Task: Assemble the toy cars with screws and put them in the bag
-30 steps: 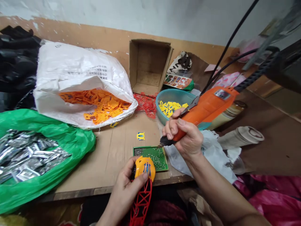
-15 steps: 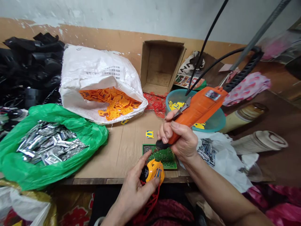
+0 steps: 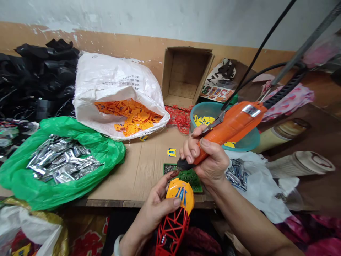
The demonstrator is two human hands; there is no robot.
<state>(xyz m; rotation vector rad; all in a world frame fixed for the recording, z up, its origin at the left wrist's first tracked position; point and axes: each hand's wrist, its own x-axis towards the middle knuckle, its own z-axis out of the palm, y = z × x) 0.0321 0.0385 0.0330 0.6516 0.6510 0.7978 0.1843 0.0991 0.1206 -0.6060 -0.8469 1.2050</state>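
In my left hand point(image 3: 157, 202) is an orange-and-red plastic toy point(image 3: 173, 227), an orange cap with blue marks over a red lattice frame; my thumb presses on the cap. My right hand point(image 3: 206, 156) is wrapped round an orange electric screwdriver point(image 3: 229, 128), its black nose pointing down to the left. The left index fingertip is right by the driver's tip, above a green tray point(image 3: 193, 179) of small metal screws. Whether finger and tip touch, I cannot tell. A yellow-and-blue flat piece point(image 3: 172, 152) lies on the cardboard beyond the tray.
A green bag point(image 3: 106, 149) of silvery parts and a white sack point(image 3: 114, 74) of orange pieces stand left. A teal bowl point(image 3: 250, 140) with yellow pieces is behind the screwdriver. An open cardboard box point(image 3: 186, 74) stands against the wall. Cables hang at upper right.
The toy has been turned in my left hand, so the orange cap faces up and the red frame shows below. My left index finger has come close to the screwdriver's tip.
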